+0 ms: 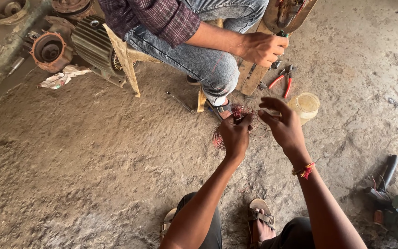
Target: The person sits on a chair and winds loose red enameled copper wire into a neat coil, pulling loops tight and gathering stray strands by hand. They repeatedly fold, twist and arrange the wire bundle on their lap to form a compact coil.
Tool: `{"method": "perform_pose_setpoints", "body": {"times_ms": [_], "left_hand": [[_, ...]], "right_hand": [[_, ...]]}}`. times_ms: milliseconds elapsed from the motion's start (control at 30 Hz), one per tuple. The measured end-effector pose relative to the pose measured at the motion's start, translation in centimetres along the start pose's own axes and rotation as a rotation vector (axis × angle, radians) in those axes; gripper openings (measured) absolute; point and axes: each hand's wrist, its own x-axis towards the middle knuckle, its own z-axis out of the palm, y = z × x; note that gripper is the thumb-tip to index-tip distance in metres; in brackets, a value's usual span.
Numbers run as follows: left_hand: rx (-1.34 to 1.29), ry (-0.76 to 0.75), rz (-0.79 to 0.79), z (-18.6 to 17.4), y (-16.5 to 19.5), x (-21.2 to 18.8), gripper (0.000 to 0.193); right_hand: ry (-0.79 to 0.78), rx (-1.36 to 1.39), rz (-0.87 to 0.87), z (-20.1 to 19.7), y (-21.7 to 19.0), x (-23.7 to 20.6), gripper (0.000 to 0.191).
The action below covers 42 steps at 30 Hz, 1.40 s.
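The left hand (234, 133) is clamped on a tangle of thin reddish wire (236, 127), fingers curled over the bunch, loops spilling out below and to both sides of the fist. The right hand (284, 124) sits just right of the wire with fingers spread and curved, thumb and forefinger apart; whether a single strand runs between them is too fine to tell.

The wire hangs in the air above the dirt floor (93, 152), just this side of a seated co-worker's foot. It looks light and springy (bare winding wire, most likely), easy to kink and quick to snag on itself, so the bunched middle is the safer hold; loose loops would slip and spread.

Beyond the wire, to its right, stands a pale jar (306, 105); red-handled pliers (283, 79) lie farther off.
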Motion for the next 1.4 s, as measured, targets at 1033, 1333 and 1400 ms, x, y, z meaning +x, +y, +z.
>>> {"method": "perform_pose_setpoints", "body": {"times_ms": [1033, 1333, 1400], "left_hand": [[-0.296, -0.186, -0.336, 0.2, -3.5, 1.4, 0.024], [-0.509, -0.423, -0.608, 0.1, -4.3, 3.1, 0.024], [-0.491, -0.414, -0.637, 0.6, -4.4, 3.3, 0.021]], "right_hand": [[-0.156, 0.374, 0.070, -1.9, 3.7, 4.4, 0.038], [-0.362, 0.714, 0.032, -3.3, 6.4, 5.9, 0.026], [-0.383, 0.706, 0.092, -3.3, 6.5, 6.1, 0.023]]}}
